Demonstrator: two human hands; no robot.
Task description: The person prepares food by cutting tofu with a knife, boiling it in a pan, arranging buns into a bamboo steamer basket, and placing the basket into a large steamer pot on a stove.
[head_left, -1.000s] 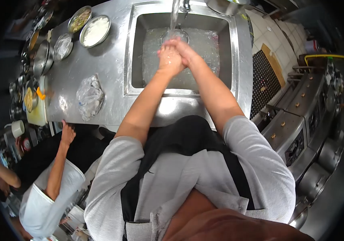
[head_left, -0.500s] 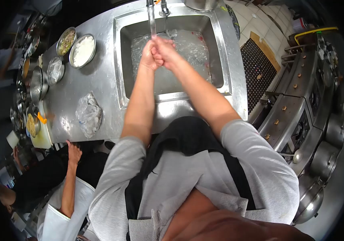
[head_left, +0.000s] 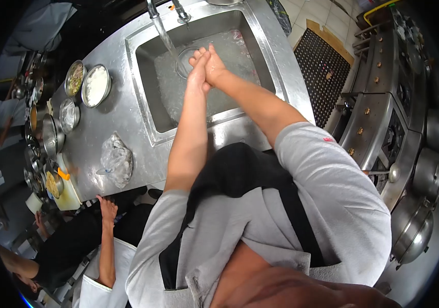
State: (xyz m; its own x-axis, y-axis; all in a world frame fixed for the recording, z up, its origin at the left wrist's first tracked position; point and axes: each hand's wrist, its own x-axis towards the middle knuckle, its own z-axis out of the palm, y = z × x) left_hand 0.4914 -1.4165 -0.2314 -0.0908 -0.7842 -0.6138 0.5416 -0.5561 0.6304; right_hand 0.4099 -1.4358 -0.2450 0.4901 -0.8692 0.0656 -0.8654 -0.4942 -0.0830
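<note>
Over the steel sink [head_left: 145,77], my left hand [head_left: 197,76] and my right hand [head_left: 215,68] are pressed together and wet, each closed around the other. Some fingers are curled and overlapping, so which finger belongs to which hand is partly hidden. No object shows between them. A stream of water [head_left: 165,40] runs from the faucet [head_left: 153,10] just left of my fingers and hits the water in the basin, making a round ripple. Cloudy water and a few reddish bits [head_left: 237,35] show in the basin.
On the steel counter [head_left: 96,154] stand a bowl of white food [head_left: 96,86], a bowl of chopped food [head_left: 75,78] and a smaller bowl [head_left: 69,115]. A plastic bag [head_left: 116,160] lies near the front edge. A co-worker's hand [head_left: 107,209] is beside the counter; a stove [head_left: 368,120] is right.
My hands have shifted against each other and no longer sit directly under the stream. The view has turned, and the faucet and sink now appear farther left.
</note>
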